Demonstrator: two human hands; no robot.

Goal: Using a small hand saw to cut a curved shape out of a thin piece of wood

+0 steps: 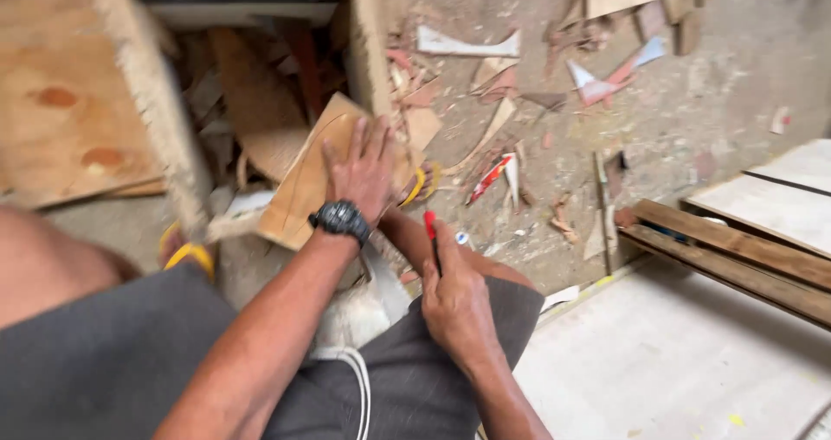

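The risk I'd watch is the small plywood offcut sliding. It is pinned only by the left hand, which lies flat on it with fingers spread, and it seems to rest tilted against the person's knee and the edge of the open wooden box rather than on anything level. If the palm's pressure eases or shifts, I'd judge the piece could skate sideways and throw off any line drawn along the faint curved mark already showing on its face. The ground all round is littered with wood scraps and splinters, so a slipped piece could be lost among them, and bare skin is close to rough edges.

The right hand is closed round a red pencil or marker, thumb and fingers pinching its shaft, the tip pointing up and away from the body. That tip is near the lower right corner of the offcut but apart from it, not touching the wood. The left hand, with a black wristwatch on it, sits further from the body and to the left of the right one. The picture is blurred, so the exact edge the offcut rests on I cannot tell
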